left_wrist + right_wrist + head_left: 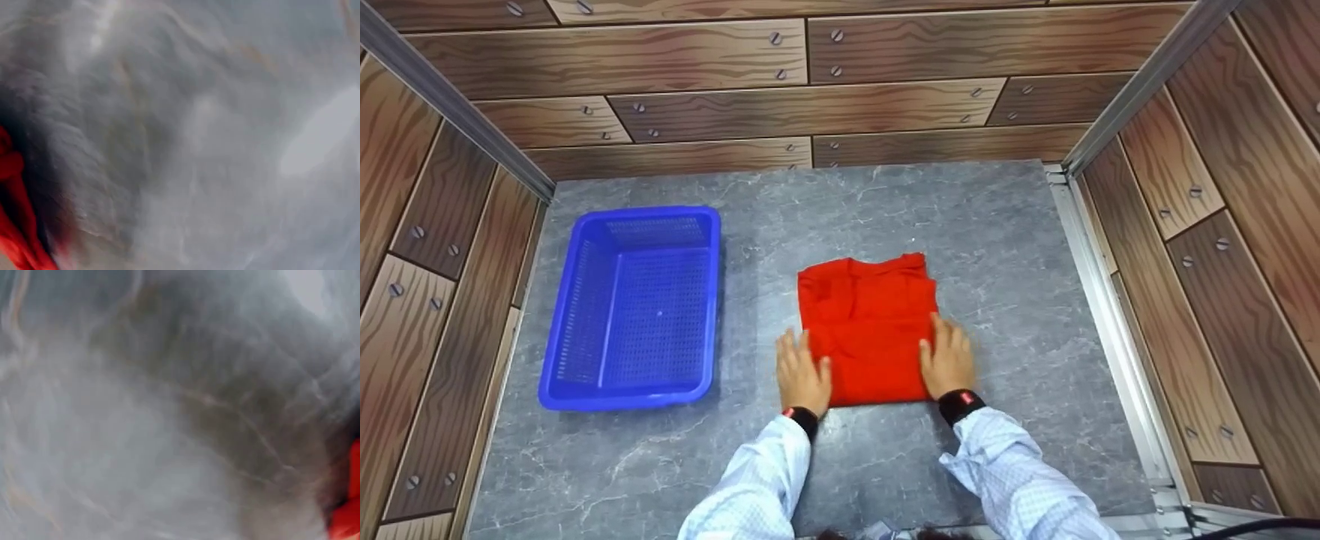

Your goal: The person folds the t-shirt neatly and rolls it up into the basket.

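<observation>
A red folded garment [877, 352], with what looks like a neckline at its far edge, lies flat on the grey surface. My left hand [804, 379] is at its left edge, fingers extended forward and thumb over the red cloth. At the right edge is my right hand [949, 360], its fingers also extended and its thumb by the cloth. In the left wrist view a bit of red cloth [19, 225] shows at the lower left; in the right wrist view red cloth [346, 523] shows at the lower right.
A blue plastic basket [660, 322] with perforated walls stands to the left, with nothing in it. The grey marbled surface [997, 225] is bounded by wood-patterned walls [885, 52] at the back and sides. A metal rail [1110, 337] runs along the right edge.
</observation>
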`<action>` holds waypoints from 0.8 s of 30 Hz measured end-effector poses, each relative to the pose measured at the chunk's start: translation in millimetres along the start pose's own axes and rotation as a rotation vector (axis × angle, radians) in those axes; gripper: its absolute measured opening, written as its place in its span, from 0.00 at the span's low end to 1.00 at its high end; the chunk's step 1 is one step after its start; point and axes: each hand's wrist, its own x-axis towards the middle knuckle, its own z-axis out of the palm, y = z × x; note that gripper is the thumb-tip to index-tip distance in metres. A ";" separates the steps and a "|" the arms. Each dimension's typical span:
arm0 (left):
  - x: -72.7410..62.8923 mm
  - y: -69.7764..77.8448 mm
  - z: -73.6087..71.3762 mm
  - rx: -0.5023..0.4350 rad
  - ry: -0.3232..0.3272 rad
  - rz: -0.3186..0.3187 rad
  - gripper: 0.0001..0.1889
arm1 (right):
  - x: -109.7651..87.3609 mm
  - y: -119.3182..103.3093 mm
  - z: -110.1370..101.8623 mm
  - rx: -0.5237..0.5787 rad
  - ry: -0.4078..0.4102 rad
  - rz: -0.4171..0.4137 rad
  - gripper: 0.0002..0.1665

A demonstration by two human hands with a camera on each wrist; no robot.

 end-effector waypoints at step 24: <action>-33.7 -21.3 -5.8 0.303 -0.310 0.319 0.39 | -32.5 -6.7 7.1 -0.117 -0.203 -0.294 0.45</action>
